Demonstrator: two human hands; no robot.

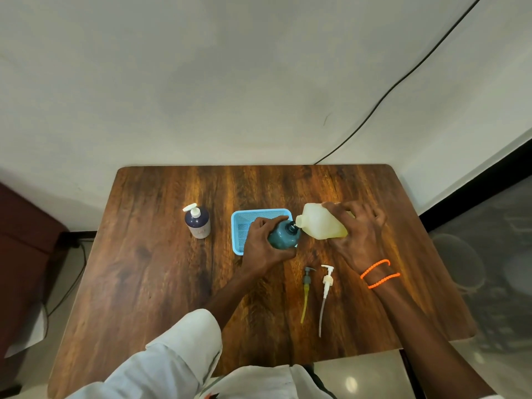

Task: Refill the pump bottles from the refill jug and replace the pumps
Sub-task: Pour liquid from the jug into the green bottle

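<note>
My left hand (260,243) grips a teal pump bottle (283,235) with no pump in its open neck, held at the right end of a blue basket (240,223). My right hand (357,231) holds the pale yellow refill jug (319,221) tipped on its side, its spout at the teal bottle's neck. Two removed pumps lie on the table in front of the bottle: a grey pump with a yellow tube (306,292) and a white pump with a clear tube (326,295). A dark purple bottle (197,221) with a white pump on stands upright to the left.
The wooden table (161,283) stands against a white wall. A black cable (403,79) runs down the wall to the table's far edge. A dark red seat (23,254) stands left of the table. Orange bead bands (378,273) circle my right wrist.
</note>
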